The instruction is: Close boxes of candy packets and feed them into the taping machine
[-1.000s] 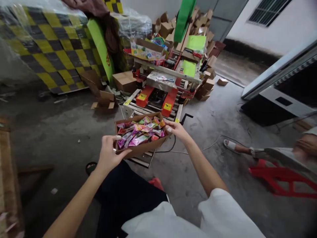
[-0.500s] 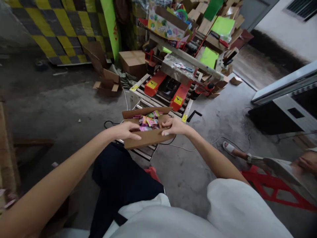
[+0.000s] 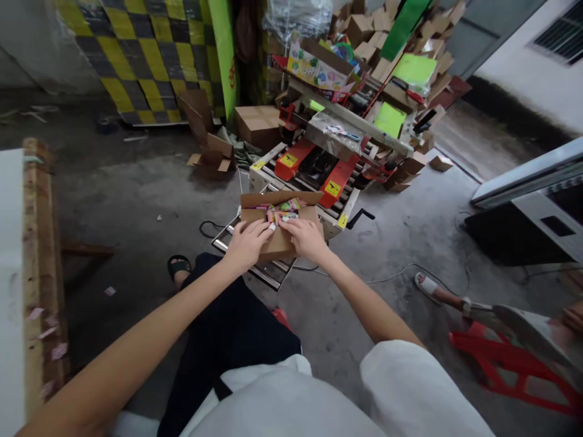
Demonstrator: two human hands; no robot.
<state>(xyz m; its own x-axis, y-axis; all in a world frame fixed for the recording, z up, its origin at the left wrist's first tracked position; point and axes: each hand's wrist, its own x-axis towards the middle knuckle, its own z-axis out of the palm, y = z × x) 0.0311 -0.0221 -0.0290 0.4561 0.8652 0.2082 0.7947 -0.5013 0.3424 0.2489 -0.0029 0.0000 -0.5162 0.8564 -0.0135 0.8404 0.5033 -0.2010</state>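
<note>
An open brown cardboard box (image 3: 276,247) sits in front of me on the end of the roller conveyor, its back flap standing up. Inside lie several small, colourful pink and green packets (image 3: 289,206). My left hand (image 3: 248,243) reaches over the box's front left part, fingers apart, tips at the packets. From the right, my right hand (image 3: 306,237) lies across the front edge with its fingers stretched onto the packets. Both thumbs are mostly hidden. The fingertips of the two hands nearly meet over the middle.
Behind the box stands a red-and-grey carton sealing machine (image 3: 314,164) with a crank handle (image 3: 362,217). Cartons (image 3: 259,124) lie beyond it. At left is a wood-edged table (image 3: 43,273). Another person's foot (image 3: 428,285) and a red plastic stool (image 3: 514,370) are at right.
Both hands have moved inward from the box's front corners to the packets in the middle. The front flap, earlier facing me in full, is now largely covered by them. The view has shifted left.
</note>
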